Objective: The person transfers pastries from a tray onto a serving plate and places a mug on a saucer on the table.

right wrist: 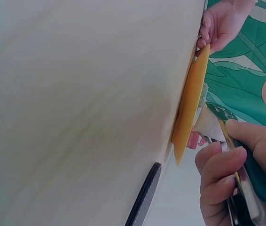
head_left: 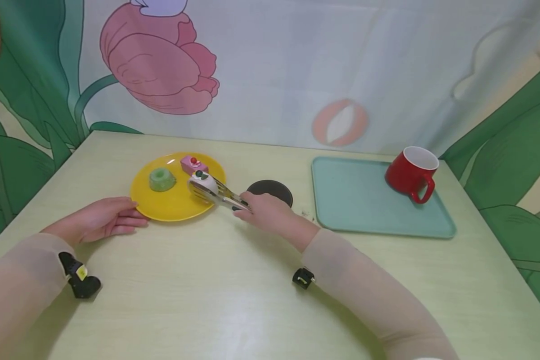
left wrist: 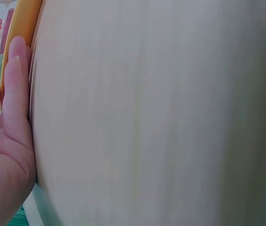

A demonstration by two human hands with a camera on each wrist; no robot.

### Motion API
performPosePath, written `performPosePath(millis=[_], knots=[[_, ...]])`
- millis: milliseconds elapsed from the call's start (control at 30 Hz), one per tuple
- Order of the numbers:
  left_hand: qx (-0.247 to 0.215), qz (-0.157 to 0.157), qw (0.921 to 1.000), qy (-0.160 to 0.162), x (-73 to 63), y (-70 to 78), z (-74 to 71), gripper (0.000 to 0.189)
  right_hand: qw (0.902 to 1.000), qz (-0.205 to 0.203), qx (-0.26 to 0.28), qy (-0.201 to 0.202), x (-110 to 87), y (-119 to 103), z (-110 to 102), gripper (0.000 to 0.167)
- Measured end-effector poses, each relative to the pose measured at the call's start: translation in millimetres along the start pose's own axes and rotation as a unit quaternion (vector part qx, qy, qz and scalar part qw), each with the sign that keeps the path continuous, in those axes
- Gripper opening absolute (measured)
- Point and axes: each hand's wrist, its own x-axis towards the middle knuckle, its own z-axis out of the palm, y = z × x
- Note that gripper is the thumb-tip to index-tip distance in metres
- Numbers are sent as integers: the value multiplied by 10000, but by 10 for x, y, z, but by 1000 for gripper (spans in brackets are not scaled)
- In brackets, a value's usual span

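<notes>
- The step in hand looks like moving the white cake (head_left: 208, 183) at the yellow plate (head_left: 175, 212) with tongs (head_left: 227, 201); whether it is being set down or lifted, I cannot tell.
- The right hand (head_left: 270, 212) has its fingers curled round the tongs, squeezing their arms about the cake.
- The white cake lies ahead and left of that hand, at the tong tips, over the plate's near-hand side; contact with the plate is unclear.
- The left hand (head_left: 105, 217) pinches the plate's rim, thumb above, fingers below, probably to steady it.
- The next move likely calls for an even squeeze until the cake has support beneath it.
- The pink cake (head_left: 190, 167) sits just beyond the white one from the right hand; the green cake (head_left: 162, 180) is nearer the left hand.
- Just beyond the right hand, partly hidden by it, is a black dish (head_left: 276, 189).
</notes>
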Motion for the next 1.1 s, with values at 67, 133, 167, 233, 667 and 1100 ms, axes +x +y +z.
performPosePath(millis=[67, 133, 167, 233, 667, 1100], knots=[[-6, -12, 10000, 2, -1, 5, 5, 54, 10000, 7, -22, -16, 9, -11, -1, 45], [-16, -12, 10000, -4, -6, 9, 9, 54, 10000, 7, -48, -34, 16, -22, 1, 44], [-23, -12, 10000, -5, -7, 9, 10, 55, 10000, 7, -74, -42, 19, -27, 4, 44], [-25, -4, 10000, -8, -11, 9, 9, 55, 9999, -7, -91, -56, 27, -38, 12, 42], [-55, -34, 10000, 8, 14, -15, 1, 54, 9995, -26, -312, -107, 112, -116, 63, 43], [-127, -48, 9999, -29, 22, -19, -23, 55, 9990, 46, -341, -286, 200, -198, 55, 40]])
